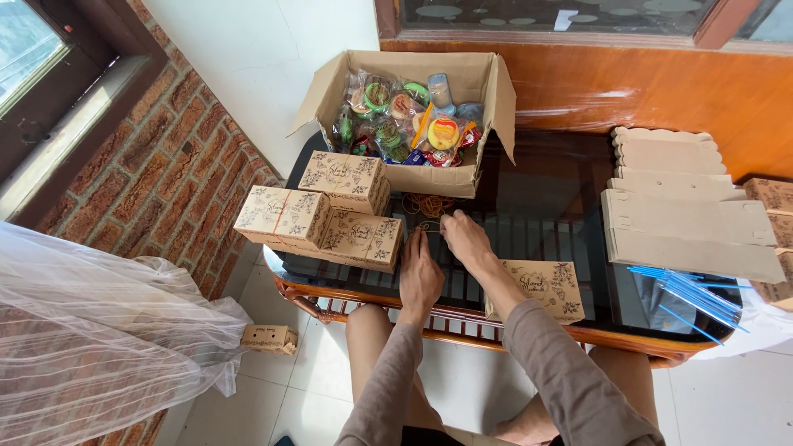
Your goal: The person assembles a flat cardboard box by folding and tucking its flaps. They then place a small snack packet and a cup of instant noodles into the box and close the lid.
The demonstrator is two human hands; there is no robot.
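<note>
On the floor below the bench's left end lies a small printed kraft box (268, 338), beside a heap of white netting (99, 330). On the dark glass-topped bench (545, 206), near its left edge, three closed printed boxes (330, 216) are stacked together, two below and one on top. Behind them, at the far left corner, an open cardboard carton (471, 83) is filled with wrapped snacks (401, 120). Just in front of the carton lies a loose pile of rubber bands (427, 203).

At the near edge, the left hand (420, 277) rests flat on the glass, fingers spread and released, touching the side of the nearest stacked box. Just to its right the right hand (464, 235) reaches further in, fingertips pinched on a rubber band (429, 225) close to the pile; how firmly it grips cannot be told.

Right of the forearm, a single printed box (541, 289) sits at the near edge. Towards the right end, flat unfolded box blanks (686, 215) lie in overlapping stacks, and a bundle of blue straws (686, 293) rests at the near right corner.
</note>
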